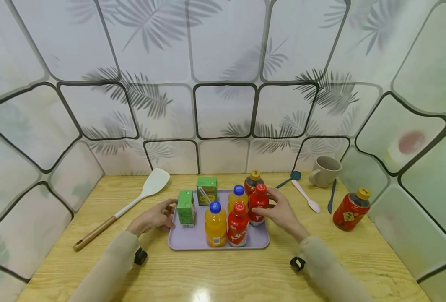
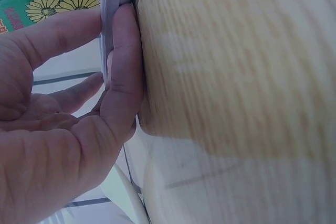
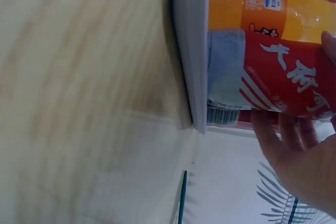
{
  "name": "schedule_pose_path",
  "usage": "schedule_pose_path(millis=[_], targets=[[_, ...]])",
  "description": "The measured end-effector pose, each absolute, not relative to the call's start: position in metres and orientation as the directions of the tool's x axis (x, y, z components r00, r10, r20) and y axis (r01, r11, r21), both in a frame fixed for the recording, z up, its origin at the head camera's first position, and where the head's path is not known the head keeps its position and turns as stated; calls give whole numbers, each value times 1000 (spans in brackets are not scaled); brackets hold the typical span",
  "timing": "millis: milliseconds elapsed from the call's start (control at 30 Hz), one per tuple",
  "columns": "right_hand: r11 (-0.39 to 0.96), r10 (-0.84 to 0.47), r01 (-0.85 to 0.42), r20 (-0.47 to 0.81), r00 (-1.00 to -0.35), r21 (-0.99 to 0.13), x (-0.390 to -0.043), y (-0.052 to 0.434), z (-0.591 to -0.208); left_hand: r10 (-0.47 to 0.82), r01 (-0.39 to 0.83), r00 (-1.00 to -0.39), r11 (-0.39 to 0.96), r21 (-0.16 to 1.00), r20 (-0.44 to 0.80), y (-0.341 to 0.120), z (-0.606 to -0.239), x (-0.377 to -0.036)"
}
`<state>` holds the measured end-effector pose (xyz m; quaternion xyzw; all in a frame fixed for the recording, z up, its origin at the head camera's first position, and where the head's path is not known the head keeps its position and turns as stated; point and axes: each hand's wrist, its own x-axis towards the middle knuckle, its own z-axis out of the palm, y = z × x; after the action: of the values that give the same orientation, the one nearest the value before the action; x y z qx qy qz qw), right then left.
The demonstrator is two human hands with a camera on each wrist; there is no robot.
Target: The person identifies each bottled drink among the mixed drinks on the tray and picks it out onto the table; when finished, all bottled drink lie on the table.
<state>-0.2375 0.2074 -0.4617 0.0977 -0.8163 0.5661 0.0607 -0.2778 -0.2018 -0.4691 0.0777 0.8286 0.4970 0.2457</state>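
A lilac tray [image 1: 198, 240] lies on the wooden table. My left hand [image 1: 156, 217] pinches its left rim, and the left wrist view shows fingers [image 2: 126, 72] curled at the tray's outer edge. My right hand [image 1: 281, 213] grips a red-labelled bottle [image 1: 260, 200] at the tray's right side, thumb in front and fingers behind; the right wrist view shows its label [image 3: 289, 72] close up. Another red bottle [image 1: 238, 226] and an orange juice bottle [image 1: 216, 226] stand in front. A second juice bottle [image 1: 238, 196] and a dark gold-capped bottle [image 1: 252, 183] are partly hidden behind.
Two green drink cartons [image 1: 185, 209] stand on the tray's left half. A white spatula [image 1: 136, 201] lies to the left. Toward the right are a pink spoon [image 1: 306, 196], a dark green spoon [image 1: 294, 176], a beige mug [image 1: 326, 172] and a red-labelled gold-capped bottle [image 1: 351, 211]. Patterned walls border the table.
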Motion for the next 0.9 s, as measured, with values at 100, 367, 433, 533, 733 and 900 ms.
schedule_pose_path(millis=[100, 367, 433, 533, 733, 900], targets=[[338, -56, -221, 215, -975, -915, -236, 209, -462, 374, -115, -867, 492, 863, -329, -201, -468, -278], [338, 26, -173, 193, -981, -925, -232, 221, -455, 354, -127, -870, 510, 850, -343, -201, -467, -277], [344, 43, -178, 205, -978, -922, -231, 226, -452, 359, -118, -870, 516, 848, -339, -202, -466, -277], [348, 67, -180, 216, -974, -920, -230, 235, -448, 371, -102, -869, 514, 852, -328, -202, -466, -277], [375, 121, -133, 191, -974, -917, -228, 251, -446, 365, -111, -869, 514, 850, -335, -202, -467, -277], [386, 151, -139, 211, -966, -912, -226, 262, -449, 374, -101, -868, 512, 853, -328, -202, -469, -278]])
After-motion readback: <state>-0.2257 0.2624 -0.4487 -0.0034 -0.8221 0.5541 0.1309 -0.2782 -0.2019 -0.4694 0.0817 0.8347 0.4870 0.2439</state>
